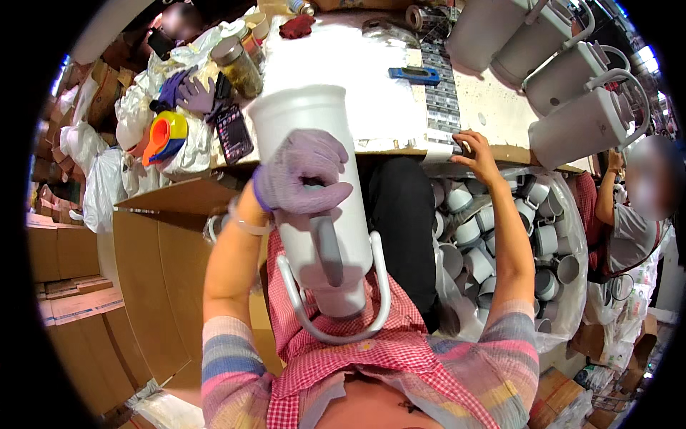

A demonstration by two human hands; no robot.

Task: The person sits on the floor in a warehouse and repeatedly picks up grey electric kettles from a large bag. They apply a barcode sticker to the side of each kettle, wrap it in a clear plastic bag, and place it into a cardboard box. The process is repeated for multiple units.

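Note:
My left hand point(305, 171), in a lilac knit glove, grips the grey side handle point(328, 252) of a large white tumbler point(305, 110). The tumbler lies tilted over my lap, its wide end at the table edge and its looped carry handle point(383, 300) towards my body. At the table's front edge is my bare right hand point(479, 158), thumb and fingers bent around the near end of a strip of printed labels point(444, 107). A small dark piece shows at the fingertips; whether they pinch it is unclear.
Several similar tumblers point(579, 126) stand on the table's right. A blue utility knife point(414, 75), a red cloth point(296, 27), a phone point(234, 134) and a glass jar point(236, 64) lie or stand about. Below right is a plastic-lined container of grey-white parts point(482, 263); an open carton point(155, 279) stands left. Another person point(635, 236) is at right.

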